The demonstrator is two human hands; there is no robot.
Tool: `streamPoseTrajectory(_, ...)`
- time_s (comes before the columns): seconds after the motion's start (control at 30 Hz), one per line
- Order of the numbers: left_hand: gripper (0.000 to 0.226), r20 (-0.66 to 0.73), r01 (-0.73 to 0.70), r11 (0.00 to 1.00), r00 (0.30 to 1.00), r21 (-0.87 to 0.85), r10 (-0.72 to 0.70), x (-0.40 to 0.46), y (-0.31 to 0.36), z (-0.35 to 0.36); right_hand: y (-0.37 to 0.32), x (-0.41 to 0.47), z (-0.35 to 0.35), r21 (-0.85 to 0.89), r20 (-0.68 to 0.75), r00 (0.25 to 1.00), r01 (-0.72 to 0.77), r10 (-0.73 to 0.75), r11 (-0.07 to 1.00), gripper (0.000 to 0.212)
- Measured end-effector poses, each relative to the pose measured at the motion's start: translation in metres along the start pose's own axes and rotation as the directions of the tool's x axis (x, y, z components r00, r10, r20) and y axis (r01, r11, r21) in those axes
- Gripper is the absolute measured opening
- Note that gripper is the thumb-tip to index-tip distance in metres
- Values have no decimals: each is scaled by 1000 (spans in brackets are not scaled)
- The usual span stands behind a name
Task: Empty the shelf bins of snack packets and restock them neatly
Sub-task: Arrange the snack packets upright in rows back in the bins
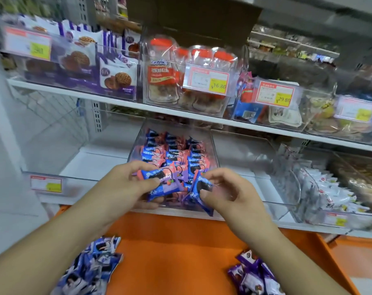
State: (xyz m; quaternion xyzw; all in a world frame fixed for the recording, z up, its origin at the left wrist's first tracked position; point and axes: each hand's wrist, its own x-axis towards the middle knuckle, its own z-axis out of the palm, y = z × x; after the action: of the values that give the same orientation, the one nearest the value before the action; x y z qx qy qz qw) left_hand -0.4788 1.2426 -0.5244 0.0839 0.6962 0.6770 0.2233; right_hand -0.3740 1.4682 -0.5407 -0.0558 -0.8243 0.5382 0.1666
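Over the clear bin (138,143), both hands' fingers pinch blue-pink packets (159,177); packet print blurred, bin front hidden

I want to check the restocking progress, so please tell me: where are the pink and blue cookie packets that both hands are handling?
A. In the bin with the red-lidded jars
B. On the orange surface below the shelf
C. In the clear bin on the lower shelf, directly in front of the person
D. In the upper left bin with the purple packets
C: the left hand and right hand each grip pink and blue packets at the front of the clear bin on the lower shelf.
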Motion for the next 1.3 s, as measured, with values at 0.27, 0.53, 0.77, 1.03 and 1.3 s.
streamPoseTrajectory(0.27, 20, 7, -69, 967, 998, 244, 70, 25, -2, -8, 19, 59, -20, -448, -37, 994, 78, -106, 891, 37)
streamPoseTrajectory(0.53, 23, 55, -116, 924, 993, 363, 103, 39, -11, -5, 53, 110, 1, -822, 156, 959, 259, -236, 508, 24)
streamPoseTrajectory(0.77, 24, 40, -103, 918, 995, 382, 95, 45, -19, -2, 80, 112, 5, -907, 144, 956, 230, -254, 352, 16)
streamPoseTrajectory(1.03, 18, -43, -105, 932, 991, 346, 128, 47, -21, -1, 43, 99, 8, -622, 111, 981, 194, -160, 759, 34)
streamPoseTrajectory(1.3, 16, -6, -237, 866, 964, 440, 266, 45, -25, -5, 4, 82, 43, -311, 192, 976, 158, -101, 937, 20)
